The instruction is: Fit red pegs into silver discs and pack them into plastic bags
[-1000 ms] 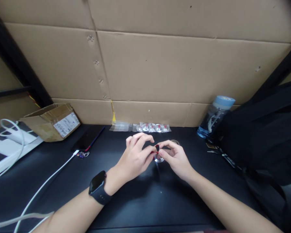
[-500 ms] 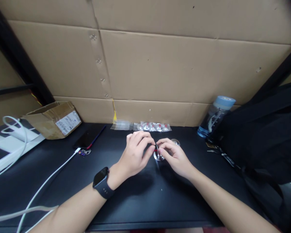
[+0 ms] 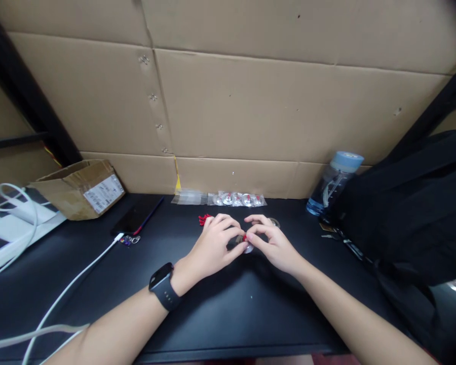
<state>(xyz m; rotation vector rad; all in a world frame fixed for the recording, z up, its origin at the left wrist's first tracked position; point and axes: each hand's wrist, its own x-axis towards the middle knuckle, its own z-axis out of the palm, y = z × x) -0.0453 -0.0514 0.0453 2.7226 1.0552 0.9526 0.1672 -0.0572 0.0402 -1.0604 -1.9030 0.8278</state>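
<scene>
A small shiny round disc with a red piece on it [image 3: 248,248] is between my two hands, low over the black table. My left hand [image 3: 218,241], with a dark watch on the wrist, is closed, thumb and fingertips at the disc's left side. From the right, my right hand [image 3: 275,246] pinches at the red piece with thumb and forefinger. The fingers cover much of the disc, so its exact kind is hard to make out. Small red pieces [image 3: 204,219] lie just behind my left hand. Another shiny disc [image 3: 274,223] shows partly behind my right hand.
Bagged shiny discs with red parts [image 3: 237,199] and clear plastic bags [image 3: 190,196] lie along the cardboard wall [image 3: 251,111]. An open cardboard box [image 3: 76,192], a phone [image 3: 137,215] and a white cable [image 3: 72,284] are leftward. A water bottle [image 3: 334,182] and black backpack [image 3: 410,208] stand rightward.
My left hand has lowered and turned slightly, uncovering the red pieces behind it. Both hands' fingertips are now closer together over the disc, with the red piece between them.
</scene>
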